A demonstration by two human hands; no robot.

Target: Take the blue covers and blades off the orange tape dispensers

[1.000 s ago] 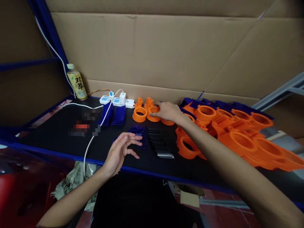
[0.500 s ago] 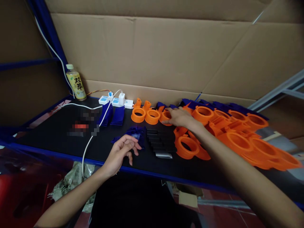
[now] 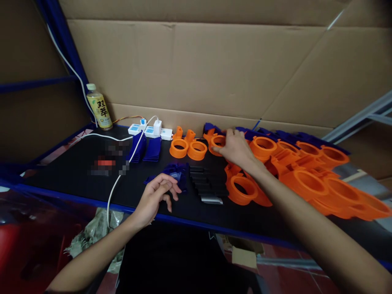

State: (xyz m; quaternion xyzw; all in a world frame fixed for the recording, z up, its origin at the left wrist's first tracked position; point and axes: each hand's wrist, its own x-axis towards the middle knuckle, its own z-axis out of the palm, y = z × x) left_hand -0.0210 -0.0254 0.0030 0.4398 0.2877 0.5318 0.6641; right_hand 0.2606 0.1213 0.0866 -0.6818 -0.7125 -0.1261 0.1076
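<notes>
As right hand (image 3: 238, 147) curls over orange holder (image 3: 211, 145), grip unclear, long axis toward cardboard (image 3: 190, 73)

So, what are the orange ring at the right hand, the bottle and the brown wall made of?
Orange ring at the right hand: probably satin plastic; the colour is even, the rim softly shiny.
Bottle: likely plastic, glossy; its shoulder looks see-through above the printed label.
Brown wall: apparently matt cardboard, judging by creases and fold lines.
</notes>
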